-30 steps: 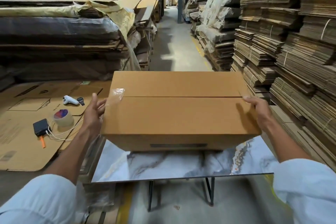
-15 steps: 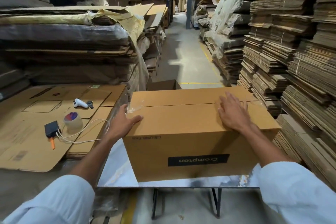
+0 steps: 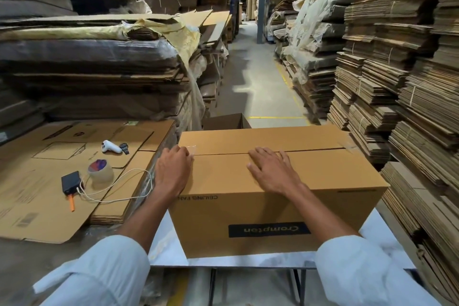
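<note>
Two hands atop the carton [image 3: 323, 176]: right hand [image 3: 270, 169] fingers flat, left hand [image 3: 173, 171] fingers perhaps curled, tips hidden.

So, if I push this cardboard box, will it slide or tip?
The cardboard box probably slides, not tips: it sits wide and low on the smooth table. Its top may flex under the right hand, beside the flap seam.

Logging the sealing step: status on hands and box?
Left hand on box top, left edge, at tape end. Right hand flat across seam. Box on table. Tape roll aside, clear.
</note>
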Tool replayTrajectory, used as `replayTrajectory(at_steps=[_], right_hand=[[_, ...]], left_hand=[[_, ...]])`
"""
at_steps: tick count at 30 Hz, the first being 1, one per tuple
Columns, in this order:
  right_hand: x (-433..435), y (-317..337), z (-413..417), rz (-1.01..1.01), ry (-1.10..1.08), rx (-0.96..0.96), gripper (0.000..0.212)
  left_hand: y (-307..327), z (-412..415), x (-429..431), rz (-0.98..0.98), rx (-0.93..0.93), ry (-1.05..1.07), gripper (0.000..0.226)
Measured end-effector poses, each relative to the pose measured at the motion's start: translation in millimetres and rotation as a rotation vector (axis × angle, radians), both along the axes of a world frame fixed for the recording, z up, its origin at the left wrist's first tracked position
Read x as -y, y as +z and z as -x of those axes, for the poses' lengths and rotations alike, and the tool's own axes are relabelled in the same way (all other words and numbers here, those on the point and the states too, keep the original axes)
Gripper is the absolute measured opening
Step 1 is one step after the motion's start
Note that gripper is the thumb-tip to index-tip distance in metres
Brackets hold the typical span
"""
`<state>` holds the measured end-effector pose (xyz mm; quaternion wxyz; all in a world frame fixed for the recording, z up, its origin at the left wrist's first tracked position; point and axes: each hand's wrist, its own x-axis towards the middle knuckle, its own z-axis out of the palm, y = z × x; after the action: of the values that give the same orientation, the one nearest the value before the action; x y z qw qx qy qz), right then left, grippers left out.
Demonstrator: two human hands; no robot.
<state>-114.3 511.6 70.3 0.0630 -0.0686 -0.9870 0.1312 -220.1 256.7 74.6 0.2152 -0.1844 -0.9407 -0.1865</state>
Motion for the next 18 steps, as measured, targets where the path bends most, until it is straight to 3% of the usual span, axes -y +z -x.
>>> replayTrajectory(at_steps=[5, 11, 13, 15, 18], right_hand=[[-1, 0, -1, 0.002, -0.006, -0.003, 0.059], [-3, -3, 1, 0.008, -0.012, -0.032, 0.059], [-3, -3, 1, 0.007, -0.015, -0.026, 0.059], [-3, -3, 1, 0.006, -0.015, -0.023, 0.059], [-4, -3, 2, 0.009, -0.017, -0.027, 0.059]], left_hand=[[-6, 8, 2, 0.042, -0.022, 0.030, 0.030], [11, 12, 7, -0.656, 0.342, 0.328, 0.018], [4, 22, 20, -0.872, 0.550, 0.397, 0.014], [-8, 29, 30, -1.211, 0.751, 0.390, 0.011], [-17, 32, 37, -1.538, 0.773, 0.340, 0.024]])
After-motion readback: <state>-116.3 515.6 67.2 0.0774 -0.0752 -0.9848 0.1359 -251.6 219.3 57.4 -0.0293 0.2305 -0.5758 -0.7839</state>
